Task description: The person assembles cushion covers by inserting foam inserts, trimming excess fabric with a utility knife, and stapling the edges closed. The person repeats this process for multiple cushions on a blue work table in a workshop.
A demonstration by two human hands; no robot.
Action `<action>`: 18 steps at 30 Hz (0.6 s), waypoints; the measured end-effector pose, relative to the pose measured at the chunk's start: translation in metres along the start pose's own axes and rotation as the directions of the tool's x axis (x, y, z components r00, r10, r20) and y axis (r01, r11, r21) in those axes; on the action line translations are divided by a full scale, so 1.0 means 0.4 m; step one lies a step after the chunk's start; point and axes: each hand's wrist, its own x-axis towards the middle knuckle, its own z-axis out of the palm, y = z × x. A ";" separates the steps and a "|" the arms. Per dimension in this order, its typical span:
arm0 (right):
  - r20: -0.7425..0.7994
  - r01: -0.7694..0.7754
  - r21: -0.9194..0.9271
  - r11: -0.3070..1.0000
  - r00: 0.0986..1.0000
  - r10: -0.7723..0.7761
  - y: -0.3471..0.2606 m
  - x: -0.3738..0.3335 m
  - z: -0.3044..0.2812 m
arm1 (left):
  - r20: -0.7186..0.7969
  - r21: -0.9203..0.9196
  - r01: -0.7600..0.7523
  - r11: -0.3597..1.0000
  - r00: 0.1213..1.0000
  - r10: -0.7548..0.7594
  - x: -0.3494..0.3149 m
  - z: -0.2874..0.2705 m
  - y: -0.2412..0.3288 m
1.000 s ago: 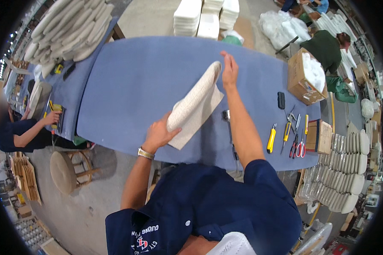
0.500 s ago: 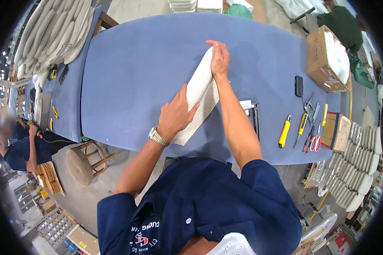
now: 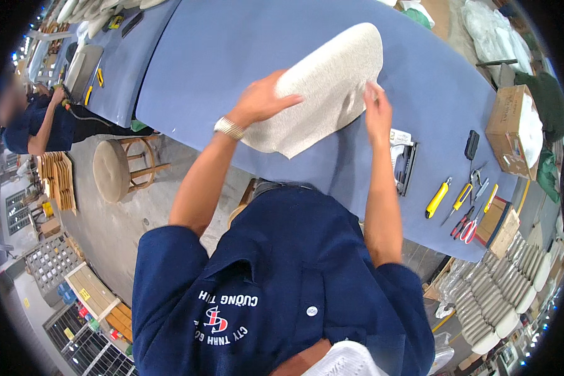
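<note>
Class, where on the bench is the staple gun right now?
In the head view, the staple gun lies on the blue table, right of the right hand.
</note>
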 end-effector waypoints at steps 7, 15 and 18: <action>0.272 -0.346 0.139 0.928 0.914 0.300 0.143 -0.435 0.084 | -0.093 -0.494 0.270 0.826 0.929 -0.359 -0.146 0.044 -0.195; 0.138 0.132 0.057 0.990 0.981 -0.139 -0.194 -0.372 0.026 | 0.129 -0.717 0.390 0.577 0.889 -0.440 -0.157 0.093 -0.167; 0.259 0.215 -0.048 0.976 0.946 -0.195 -0.209 -0.361 0.015 | 0.167 -0.797 0.405 0.447 0.860 -0.482 -0.162 0.122 -0.175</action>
